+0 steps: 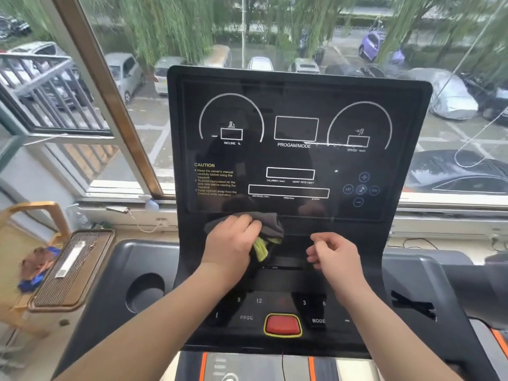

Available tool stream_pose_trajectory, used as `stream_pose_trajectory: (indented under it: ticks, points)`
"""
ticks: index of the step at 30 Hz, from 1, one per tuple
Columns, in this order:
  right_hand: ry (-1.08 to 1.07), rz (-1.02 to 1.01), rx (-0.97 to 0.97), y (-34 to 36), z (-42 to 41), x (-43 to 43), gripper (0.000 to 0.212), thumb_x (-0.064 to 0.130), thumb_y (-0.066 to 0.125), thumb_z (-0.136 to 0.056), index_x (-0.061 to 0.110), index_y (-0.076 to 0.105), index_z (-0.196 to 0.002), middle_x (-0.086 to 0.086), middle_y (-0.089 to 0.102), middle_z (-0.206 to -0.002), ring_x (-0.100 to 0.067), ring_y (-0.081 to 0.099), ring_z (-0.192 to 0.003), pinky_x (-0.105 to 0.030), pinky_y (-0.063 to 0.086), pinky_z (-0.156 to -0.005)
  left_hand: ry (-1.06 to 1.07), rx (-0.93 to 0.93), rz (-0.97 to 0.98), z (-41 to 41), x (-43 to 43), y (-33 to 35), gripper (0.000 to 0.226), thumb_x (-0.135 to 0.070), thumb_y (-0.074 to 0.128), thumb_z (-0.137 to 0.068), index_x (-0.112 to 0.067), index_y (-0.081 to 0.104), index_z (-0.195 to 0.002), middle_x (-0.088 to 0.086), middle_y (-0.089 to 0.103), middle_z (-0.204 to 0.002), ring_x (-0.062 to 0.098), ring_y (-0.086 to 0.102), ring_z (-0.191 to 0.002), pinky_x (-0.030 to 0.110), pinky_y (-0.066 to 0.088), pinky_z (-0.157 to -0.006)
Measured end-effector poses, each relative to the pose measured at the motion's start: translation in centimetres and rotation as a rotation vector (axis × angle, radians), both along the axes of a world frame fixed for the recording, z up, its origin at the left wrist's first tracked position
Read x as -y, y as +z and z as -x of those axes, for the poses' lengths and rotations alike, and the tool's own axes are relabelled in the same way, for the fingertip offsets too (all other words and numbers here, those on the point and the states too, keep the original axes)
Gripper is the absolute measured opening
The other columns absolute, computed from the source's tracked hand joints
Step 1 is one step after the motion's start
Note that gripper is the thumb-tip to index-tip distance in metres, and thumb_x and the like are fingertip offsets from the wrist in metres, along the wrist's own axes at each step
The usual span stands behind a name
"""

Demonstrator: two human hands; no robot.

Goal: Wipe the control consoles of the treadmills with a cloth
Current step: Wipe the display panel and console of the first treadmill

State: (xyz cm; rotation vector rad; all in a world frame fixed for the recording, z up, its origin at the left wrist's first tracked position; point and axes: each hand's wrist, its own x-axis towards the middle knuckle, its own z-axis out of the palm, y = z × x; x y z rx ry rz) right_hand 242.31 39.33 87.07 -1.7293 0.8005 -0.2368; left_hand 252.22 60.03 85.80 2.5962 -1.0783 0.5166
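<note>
- Outside the window [108, 86], cars [125, 72] are sitting parked; one console [297, 100] is rising just above my fingertips.
- My left hand [231, 244] is gripping one cloth [270, 225] under its curled fingers, against the console.
- My right hand [335, 257] is hovering alongside, fingers loosely curled, empty.

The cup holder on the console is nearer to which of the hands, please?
Left. The left hand, gripping the cloth, is up and right of the cup holder; the right hand lies farther right.

The treadmill console [298, 149] reads "INCLINE %", "PROGAM/MODE", "SPEED", a yellow "CAUTION" notice, "CALORIES", "HEART RATE" and "DISTANCE", while its lower key panel [275, 312] shows 9, 12, 3, 6, "PROG" and "MODE".
</note>
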Motion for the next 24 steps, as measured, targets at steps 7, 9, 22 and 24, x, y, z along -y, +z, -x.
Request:
stream_pose_trajectory:
  ticks: [7,9,22,24]
  points:
    - [0.022,0.052,0.006,-0.6,-1.5,-2.7,0.02,0.014,0.054,-0.103,0.018,0.074,-0.104,-0.005,0.076,-0.082,-0.008,0.07,-0.062,-0.033,0.059,-0.069,-0.052,-0.067,-0.069,0.6,1.4,0.6,0.046,-0.009,0.043,-0.079,-0.011,0.074,-0.112,0.007,0.069,-0.104,0.032,0.064,-0.088,0.039,0.056,-0.073]
    - [0.044,0.046,0.016,-0.6,-2.0,-3.4,0.02,0.014,0.054,-0.102,0.02,0.074,-0.103,-0.002,0.076,-0.077,-0.011,0.072,-0.064,-0.037,0.061,-0.073,-0.026,-0.085,-0.064,0.1,-0.5,0.4,0.044,-0.004,0.064,-0.074,-0.014,0.074,-0.116,0.004,0.068,-0.108,0.031,0.063,-0.094,0.04,0.054,-0.077]
    - [-0.237,0.091,0.025,-0.7,1.3,0.6,0.02,0.019,0.056,-0.102,0.03,0.069,-0.111,0.005,0.072,-0.108,-0.014,0.068,-0.098,-0.032,0.057,-0.085,0.019,-0.131,-0.128,-0.8,0.0,1.0,0.034,-0.003,0.078,-0.051,-0.011,0.072,-0.083,0.006,0.062,-0.084,0.032,0.06,-0.076,0.041,0.051,-0.063]
    - [-0.316,0.127,0.031,-0.5,2.1,1.9,0.021,0.019,0.056,-0.103,0.027,0.063,-0.121,0.008,0.067,-0.112,-0.002,0.062,-0.095,-0.017,0.046,-0.076,-0.036,-0.105,-0.137,-0.3,2.6,1.0,0.034,-0.003,0.077,-0.049,-0.011,0.071,-0.081,0.007,0.061,-0.083,0.033,0.06,-0.075,0.04,0.049,-0.062]
